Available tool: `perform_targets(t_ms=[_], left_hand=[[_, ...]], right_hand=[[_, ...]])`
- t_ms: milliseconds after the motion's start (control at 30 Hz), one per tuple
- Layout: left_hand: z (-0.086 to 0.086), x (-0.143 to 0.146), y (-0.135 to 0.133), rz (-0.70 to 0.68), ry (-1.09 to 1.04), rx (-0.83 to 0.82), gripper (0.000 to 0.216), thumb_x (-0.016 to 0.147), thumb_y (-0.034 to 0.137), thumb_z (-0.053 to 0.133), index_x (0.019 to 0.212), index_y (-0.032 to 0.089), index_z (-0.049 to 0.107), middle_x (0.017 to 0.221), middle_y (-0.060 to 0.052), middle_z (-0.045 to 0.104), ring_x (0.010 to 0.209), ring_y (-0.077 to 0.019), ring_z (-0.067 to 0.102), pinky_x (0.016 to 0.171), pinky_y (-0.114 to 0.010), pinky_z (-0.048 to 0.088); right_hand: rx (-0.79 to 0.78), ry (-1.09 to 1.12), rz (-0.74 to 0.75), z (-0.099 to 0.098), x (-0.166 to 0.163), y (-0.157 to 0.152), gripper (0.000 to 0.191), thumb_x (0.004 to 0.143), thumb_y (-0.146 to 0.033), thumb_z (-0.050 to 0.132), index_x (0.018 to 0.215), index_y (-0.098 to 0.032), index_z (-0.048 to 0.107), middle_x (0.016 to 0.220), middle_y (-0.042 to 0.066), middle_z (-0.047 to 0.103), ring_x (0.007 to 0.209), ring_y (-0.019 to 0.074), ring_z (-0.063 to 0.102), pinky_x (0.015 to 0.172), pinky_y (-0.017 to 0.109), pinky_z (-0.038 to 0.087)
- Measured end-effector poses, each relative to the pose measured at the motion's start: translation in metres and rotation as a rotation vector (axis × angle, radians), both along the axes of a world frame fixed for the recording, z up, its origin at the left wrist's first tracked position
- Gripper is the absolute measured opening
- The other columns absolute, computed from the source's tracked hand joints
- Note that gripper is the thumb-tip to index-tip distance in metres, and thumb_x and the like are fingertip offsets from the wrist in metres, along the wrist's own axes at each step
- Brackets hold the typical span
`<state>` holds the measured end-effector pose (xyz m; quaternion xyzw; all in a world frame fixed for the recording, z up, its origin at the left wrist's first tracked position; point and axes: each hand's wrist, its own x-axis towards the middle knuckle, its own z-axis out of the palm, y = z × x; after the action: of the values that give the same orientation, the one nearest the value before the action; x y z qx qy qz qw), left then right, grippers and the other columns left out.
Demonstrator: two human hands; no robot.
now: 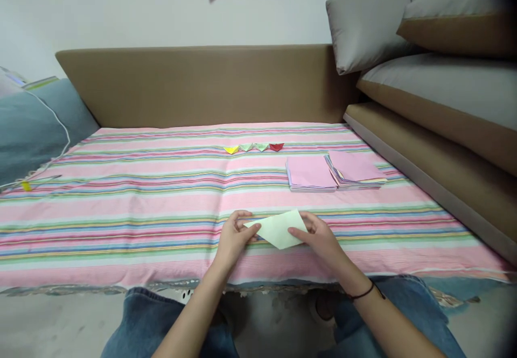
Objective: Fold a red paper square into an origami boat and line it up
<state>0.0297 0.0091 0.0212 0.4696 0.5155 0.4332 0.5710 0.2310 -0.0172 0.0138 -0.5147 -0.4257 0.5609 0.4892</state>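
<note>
The striped cloth [177, 207] runs far out to the left of the two hands, and a shorter way to the right. Its front edge [153, 287] is near the hands, on the side by the person's knees. The knees, in blue jeans [404, 307], are below the hands, one on each side. Far past the hands, the cloth stops at a long brown board [202, 86]. Well off to the right, big cushions [440, 102] are piled up along that side.

Between the hands is a pale green paper [278, 231], folded, with a thin point at its left end and a wide right end. The left hand [237, 236] pinches the thin point, with its thumb on top. The right hand [321, 238] pinches the wide end, with its thumb flat on the paper. Both hands are closed on the paper, and some of their fingers hide behind it. I can't tell if the paper touches the cloth.

Past the hands and a bit to the right sit two piles of square paper, a left pile [311, 173] and a right pile [357, 167], both pink on top. Straight past the grip, farther away, four little folded papers make a row: a yellow one [231, 150], two light green ones [261, 147] and a red one [276, 147].
</note>
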Motion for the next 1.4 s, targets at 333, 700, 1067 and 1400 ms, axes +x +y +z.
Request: perform_targets(t_ms=[333, 700, 1067, 1400], left_hand=[[-0.013, 0.005, 0.0, 0.012, 0.874, 0.548, 0.046, 0.076, 0.018, 0.057, 0.12, 0.02, 0.042, 0.097, -0.005, 0.056, 0.084, -0.02, 0.054, 0.075, -0.034, 0.043], [-0.019, 0.012, -0.046, -0.401, 1.158, 0.829, 0.03, 0.083, 0.008, 0.044, 0.109, 0.019, 0.053, 0.114, -0.009, 0.056, 0.098, -0.024, 0.048, 0.084, -0.039, 0.043], [-0.023, 0.019, -0.059, -0.224, 0.988, 0.732, 0.014, 0.084, 0.032, 0.053, 0.09, 0.02, 0.057, 0.114, -0.008, 0.057, 0.102, -0.026, 0.046, 0.084, -0.043, 0.039], [-0.024, 0.026, -0.053, -0.091, 0.819, 0.587, 0.009, 0.083, 0.025, 0.055, 0.077, 0.022, 0.061, 0.107, -0.003, 0.058, 0.098, -0.0208, 0.046, 0.083, -0.037, 0.036]], right_hand=[[0.525, -0.866, 0.149, -0.01, 0.023, -0.01, 0.018, 0.079, -0.019, 0.055, 0.091, -0.019, 0.068, 0.071, 0.002, 0.055, 0.056, 0.0133, 0.053, 0.052, 0.026, 0.046], [0.852, -1.136, 0.4, -0.005, 0.042, -0.013, 0.036, 0.086, -0.011, 0.044, 0.116, -0.027, 0.058, 0.122, 0.009, 0.054, 0.114, 0.0243, 0.047, 0.09, 0.045, 0.046], [0.852, -1.069, 0.4, -0.011, 0.044, -0.003, 0.026, 0.088, -0.019, 0.048, 0.107, -0.027, 0.062, 0.12, 0.008, 0.056, 0.113, 0.0237, 0.049, 0.091, 0.046, 0.044], [0.695, -0.855, 0.426, -0.008, 0.045, 0.003, 0.021, 0.088, -0.02, 0.051, 0.104, -0.026, 0.063, 0.118, 0.006, 0.057, 0.116, 0.0221, 0.046, 0.097, 0.042, 0.04]])
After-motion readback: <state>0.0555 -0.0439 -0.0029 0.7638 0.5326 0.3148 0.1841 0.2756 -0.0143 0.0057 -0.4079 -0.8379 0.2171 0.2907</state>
